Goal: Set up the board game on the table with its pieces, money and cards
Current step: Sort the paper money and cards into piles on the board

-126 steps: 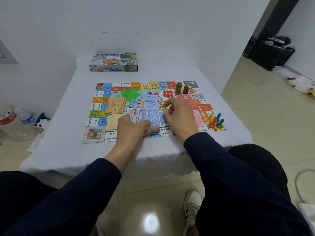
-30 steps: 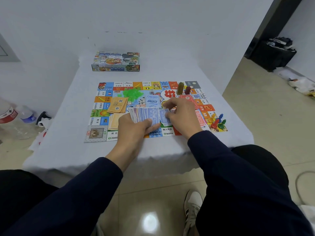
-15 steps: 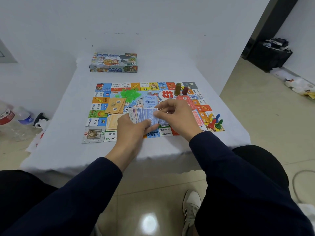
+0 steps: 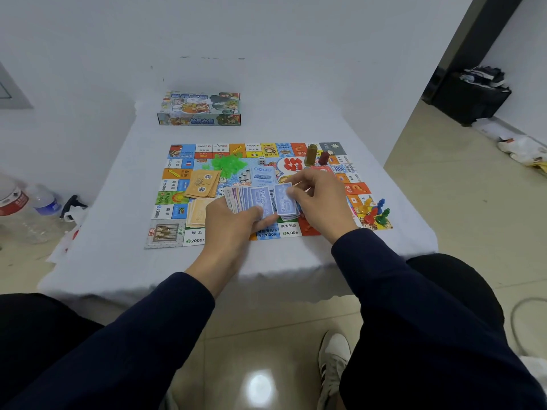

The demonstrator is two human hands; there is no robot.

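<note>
The board (image 4: 177,184) lies flat on the white-covered table (image 4: 112,232), near its front edge. The left hand (image 4: 229,223) holds a fan of blue notes (image 4: 248,199) over the board's front half; the thumb lies across the nearest note, and the fingers curl beneath the fan. The right hand (image 4: 321,199) pinches a single blue note (image 4: 284,198) at its upper right corner between thumb and fingertips, just beside the fan. A small stack of notes (image 4: 288,216) lies on the board directly under that note.

Tan cards (image 4: 202,183) sit in two groups on the board's left side. Green houses (image 4: 229,164) form a heap behind them, with a die (image 4: 261,161) just to the right. Two tall pieces (image 4: 316,156) stand upright near the far right corner. Coloured pawns (image 4: 374,213) cluster at the near right corner. The box (image 4: 199,109) rests at the table's far end, well apart from the board.
</note>
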